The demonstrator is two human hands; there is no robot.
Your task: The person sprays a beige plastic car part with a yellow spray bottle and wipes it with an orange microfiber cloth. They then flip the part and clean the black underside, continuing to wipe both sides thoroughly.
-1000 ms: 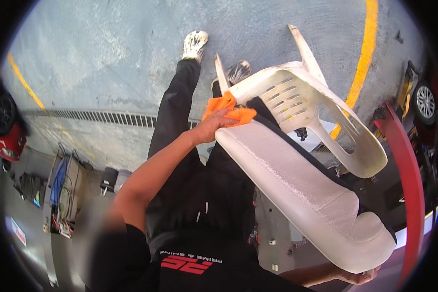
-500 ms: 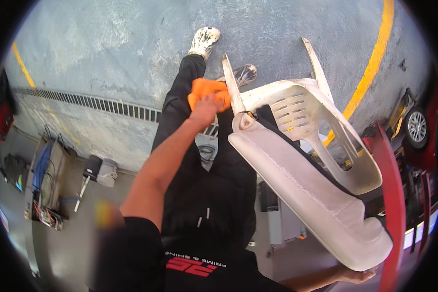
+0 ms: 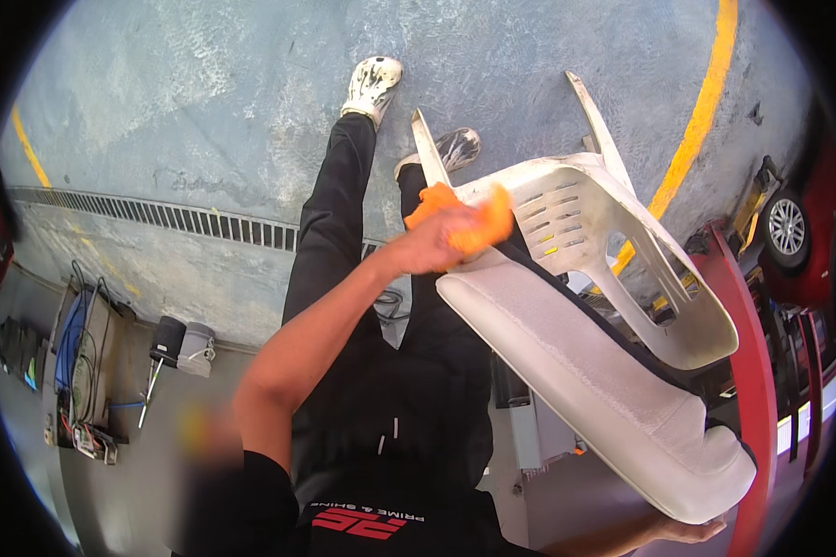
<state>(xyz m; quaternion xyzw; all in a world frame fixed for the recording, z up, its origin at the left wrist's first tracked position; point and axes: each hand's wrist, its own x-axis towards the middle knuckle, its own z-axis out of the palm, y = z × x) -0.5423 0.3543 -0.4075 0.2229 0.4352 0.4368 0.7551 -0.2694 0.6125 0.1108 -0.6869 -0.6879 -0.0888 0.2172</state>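
Note:
My left hand [image 3: 434,243] grips a bunched orange cloth [image 3: 485,223] and presses it on the upper left end of a light grey upholstered car seat part [image 3: 594,371]. The cloth and hand cover the round fitting at that end. The seat part lies slantwise across a white plastic chair [image 3: 641,200], its bulky end toward the lower right. At that bulky end my right hand [image 3: 692,530] holds the seat part from beneath; some of its fingers are hidden behind it.
A red metal beam [image 3: 748,390] stands right of the chair, with a red car's wheel [image 3: 788,228] beyond. A floor drain grate [image 3: 158,211] runs along the left. A cart with cables [image 3: 84,362] and a grey roll [image 3: 196,349] sit at the lower left.
My left hand has moved right with the orange cloth, from beside the seat part onto its upper left end. My right hand stays at the lower end.

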